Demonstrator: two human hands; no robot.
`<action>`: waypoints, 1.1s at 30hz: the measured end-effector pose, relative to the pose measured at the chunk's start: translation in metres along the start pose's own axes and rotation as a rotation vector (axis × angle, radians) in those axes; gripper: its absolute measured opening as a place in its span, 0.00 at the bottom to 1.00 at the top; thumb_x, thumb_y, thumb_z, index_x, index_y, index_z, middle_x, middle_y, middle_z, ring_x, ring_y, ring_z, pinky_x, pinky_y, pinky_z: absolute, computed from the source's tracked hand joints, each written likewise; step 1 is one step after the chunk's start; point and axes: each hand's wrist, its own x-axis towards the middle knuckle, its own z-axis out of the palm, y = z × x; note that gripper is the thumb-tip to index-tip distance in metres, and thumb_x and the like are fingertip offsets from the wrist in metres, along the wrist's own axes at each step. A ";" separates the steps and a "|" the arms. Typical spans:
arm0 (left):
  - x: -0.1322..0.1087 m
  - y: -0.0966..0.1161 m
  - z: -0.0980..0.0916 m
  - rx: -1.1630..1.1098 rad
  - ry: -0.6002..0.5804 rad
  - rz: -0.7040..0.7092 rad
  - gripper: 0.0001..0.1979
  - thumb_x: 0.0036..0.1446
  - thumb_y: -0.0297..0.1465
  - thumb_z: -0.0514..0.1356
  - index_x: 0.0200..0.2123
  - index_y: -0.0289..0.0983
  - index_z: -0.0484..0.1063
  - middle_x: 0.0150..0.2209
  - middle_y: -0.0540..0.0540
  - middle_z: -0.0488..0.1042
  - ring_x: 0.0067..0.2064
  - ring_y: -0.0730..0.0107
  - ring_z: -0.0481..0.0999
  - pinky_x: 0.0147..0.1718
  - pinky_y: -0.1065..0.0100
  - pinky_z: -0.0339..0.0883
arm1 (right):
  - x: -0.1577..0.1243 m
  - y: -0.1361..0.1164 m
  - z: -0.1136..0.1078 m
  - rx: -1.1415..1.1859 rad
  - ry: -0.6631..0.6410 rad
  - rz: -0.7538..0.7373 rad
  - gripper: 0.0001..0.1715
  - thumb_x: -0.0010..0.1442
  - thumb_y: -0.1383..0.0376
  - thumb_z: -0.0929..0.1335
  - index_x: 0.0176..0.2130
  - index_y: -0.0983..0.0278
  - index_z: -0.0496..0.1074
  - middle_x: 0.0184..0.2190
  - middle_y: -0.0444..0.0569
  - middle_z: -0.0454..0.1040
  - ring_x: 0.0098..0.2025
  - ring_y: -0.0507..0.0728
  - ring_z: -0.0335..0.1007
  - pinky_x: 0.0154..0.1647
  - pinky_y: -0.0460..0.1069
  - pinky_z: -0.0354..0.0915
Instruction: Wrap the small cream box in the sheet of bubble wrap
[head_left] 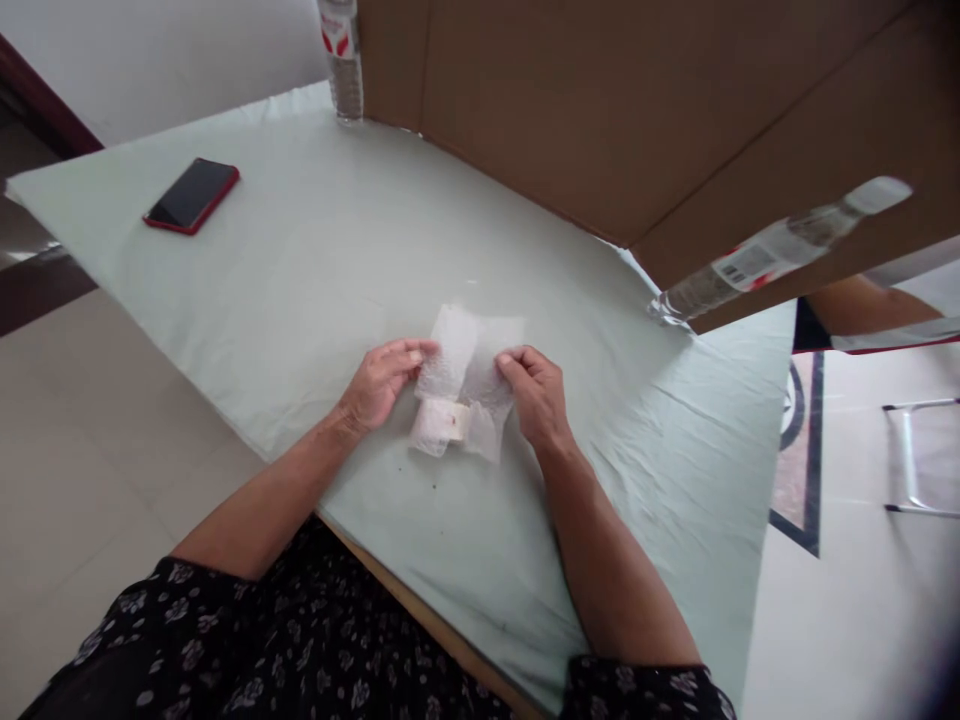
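A sheet of translucent bubble wrap [484, 375] lies spread on the pale green tablecloth. On its near part rests a small cream-coloured object [452, 421], partly covered by the wrap; its kind I cannot make out. My left hand [382, 380] has thumb and fingers closed at the wrap's left edge. The right edge is pinched between thumb and forefinger of my right hand [538, 392]. Both hands are a little beyond the cream object, one to each side.
A phone in a red case [192, 196] lies at the far left of the tablecloth [300, 280]. A large brown cardboard panel [540, 100] stands along the back, with one water bottle [343, 70] at its left and another bottle [772, 255] leaning at its right. Beyond it, another person's arm [870, 305] shows.
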 end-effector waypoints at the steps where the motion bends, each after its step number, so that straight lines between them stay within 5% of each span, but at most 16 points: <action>1: -0.001 0.001 0.000 0.127 0.087 0.069 0.19 0.48 0.41 0.63 0.40 0.35 0.77 0.41 0.41 0.77 0.43 0.61 0.75 0.43 0.61 0.68 | 0.001 0.003 -0.004 0.059 0.008 0.028 0.14 0.60 0.56 0.66 0.27 0.61 0.69 0.23 0.42 0.70 0.26 0.52 0.63 0.30 0.48 0.61; 4: -0.007 0.003 0.004 0.484 0.239 0.275 0.15 0.49 0.39 0.64 0.38 0.37 0.75 0.40 0.44 0.73 0.37 0.68 0.71 0.37 0.66 0.66 | 0.000 0.007 -0.009 0.125 0.010 0.083 0.13 0.59 0.56 0.67 0.28 0.61 0.70 0.24 0.43 0.72 0.25 0.52 0.63 0.30 0.49 0.61; 7: -0.014 0.001 0.010 0.605 0.148 0.319 0.16 0.49 0.42 0.65 0.37 0.38 0.73 0.32 0.49 0.70 0.27 0.74 0.63 0.31 0.68 0.63 | -0.002 0.008 -0.007 0.152 0.004 0.117 0.12 0.58 0.56 0.68 0.29 0.61 0.71 0.24 0.43 0.73 0.24 0.51 0.62 0.28 0.48 0.60; 11: -0.016 -0.004 0.016 0.685 0.085 0.246 0.12 0.47 0.38 0.66 0.31 0.37 0.72 0.29 0.51 0.69 0.27 0.74 0.62 0.28 0.69 0.59 | -0.003 0.007 -0.003 0.216 -0.014 0.120 0.12 0.57 0.55 0.69 0.30 0.61 0.71 0.24 0.42 0.73 0.26 0.51 0.65 0.29 0.48 0.61; 14: -0.012 -0.003 0.013 0.588 0.078 0.155 0.07 0.51 0.34 0.59 0.25 0.37 0.69 0.23 0.53 0.65 0.26 0.74 0.62 0.26 0.70 0.57 | -0.003 0.009 -0.003 0.218 0.027 0.077 0.13 0.58 0.55 0.69 0.29 0.62 0.71 0.23 0.41 0.72 0.25 0.51 0.65 0.29 0.47 0.61; 22: 0.008 -0.001 -0.011 0.235 0.324 -0.108 0.06 0.48 0.33 0.60 0.28 0.37 0.68 0.19 0.56 0.63 0.19 0.77 0.60 0.18 0.74 0.53 | 0.012 0.031 -0.014 0.218 0.220 0.131 0.14 0.55 0.56 0.69 0.38 0.61 0.69 0.24 0.40 0.71 0.23 0.51 0.66 0.24 0.47 0.64; 27: 0.008 -0.002 -0.013 0.417 0.493 0.225 0.12 0.50 0.29 0.59 0.40 0.36 0.72 0.31 0.50 0.73 0.27 0.75 0.70 0.26 0.72 0.64 | 0.011 0.018 -0.027 -0.031 0.369 -0.097 0.19 0.57 0.57 0.69 0.47 0.61 0.70 0.42 0.49 0.77 0.42 0.55 0.73 0.39 0.51 0.70; 30: -0.002 0.004 -0.009 0.610 0.480 0.517 0.11 0.55 0.32 0.59 0.42 0.36 0.73 0.36 0.47 0.76 0.35 0.70 0.74 0.33 0.69 0.68 | 0.000 -0.008 -0.032 -0.124 0.076 -0.145 0.19 0.60 0.52 0.69 0.46 0.60 0.74 0.43 0.50 0.79 0.43 0.56 0.75 0.45 0.53 0.70; 33: -0.010 0.006 -0.004 0.798 0.275 0.630 0.14 0.56 0.35 0.61 0.45 0.36 0.73 0.39 0.44 0.79 0.43 0.62 0.76 0.45 0.60 0.71 | -0.012 -0.026 -0.031 -0.267 -0.215 -0.101 0.25 0.57 0.48 0.72 0.48 0.61 0.75 0.45 0.52 0.80 0.44 0.60 0.76 0.46 0.56 0.71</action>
